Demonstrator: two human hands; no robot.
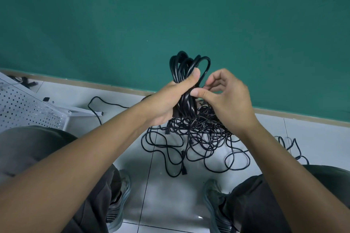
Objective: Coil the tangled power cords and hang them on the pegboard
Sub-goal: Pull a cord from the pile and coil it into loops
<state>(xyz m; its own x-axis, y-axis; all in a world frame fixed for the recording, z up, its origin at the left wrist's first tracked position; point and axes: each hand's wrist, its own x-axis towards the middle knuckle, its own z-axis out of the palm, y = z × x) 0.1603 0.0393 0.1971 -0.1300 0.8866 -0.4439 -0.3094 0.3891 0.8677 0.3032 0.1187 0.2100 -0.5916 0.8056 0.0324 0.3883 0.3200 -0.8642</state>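
Note:
My left hand grips a coiled black power cord around its middle, with the loops standing up above my fist. My right hand is beside the coil with its thumb and fingertips pinched at the bundle; what it pinches is too small to make out. Below both hands a tangled heap of black cords lies on the white tiled floor, with loose loops and plugs spreading toward my feet. The white pegboard lies at the left, partly behind my left knee.
A green wall rises just behind the heap. One stray cord runs from the pegboard's frame toward the heap, and another cord lies at the right. My knees and shoes flank the floor in front.

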